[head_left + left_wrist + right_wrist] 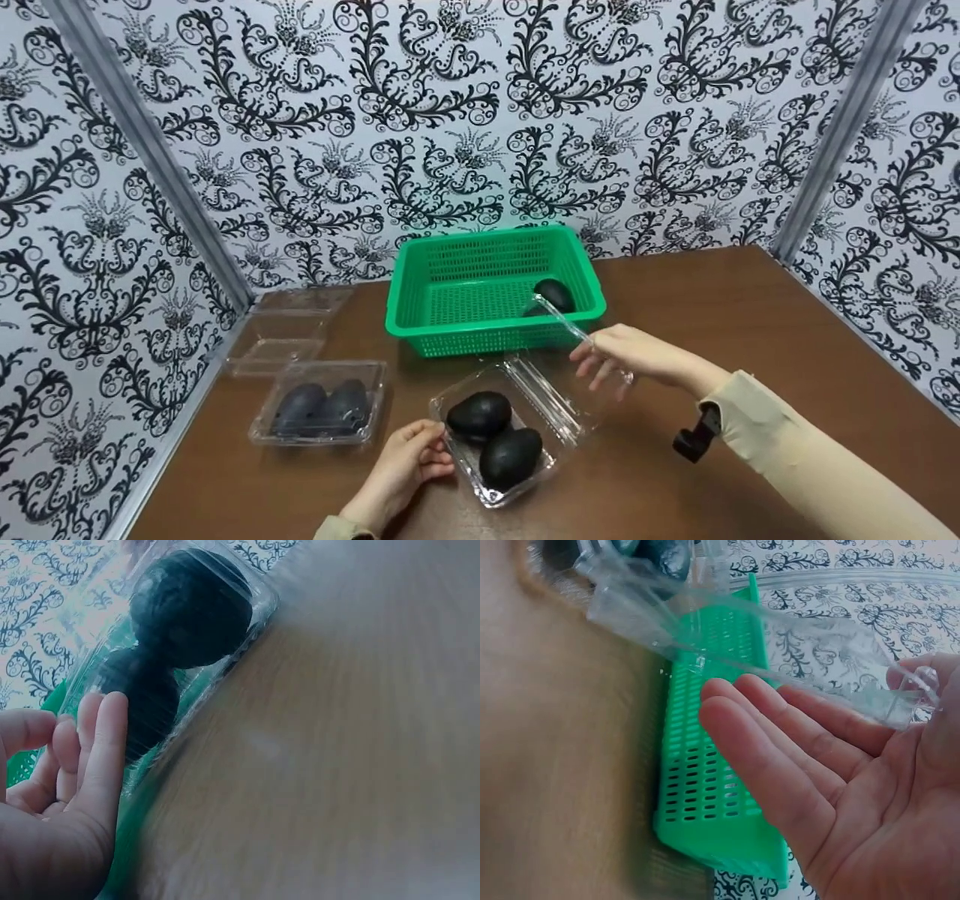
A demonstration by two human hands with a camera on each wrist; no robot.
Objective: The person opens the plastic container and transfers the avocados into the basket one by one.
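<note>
A clear plastic clamshell container (551,469) stands in front with its lid raised, two dark avocados (480,415) inside. My left hand (411,459) pinches its left rim; in the left wrist view, the left hand (71,787) is beside the nearer avocado (142,694). The right hand (619,356) holds the raised lid (566,322), seen almost edge-on from the head. In the right wrist view, a corner of the lid (810,645) lies between the thumb and palm of the right hand (832,780), whose other fingers are extended.
A green plastic basket (465,330) stands behind, with an avocado (553,294) in its right front corner. To the left, a closed clear container (375,375) holds two avocados (301,409). Behind that is an empty open container (281,328). Patterned walls (480,112) enclose the brown table (697,300).
</note>
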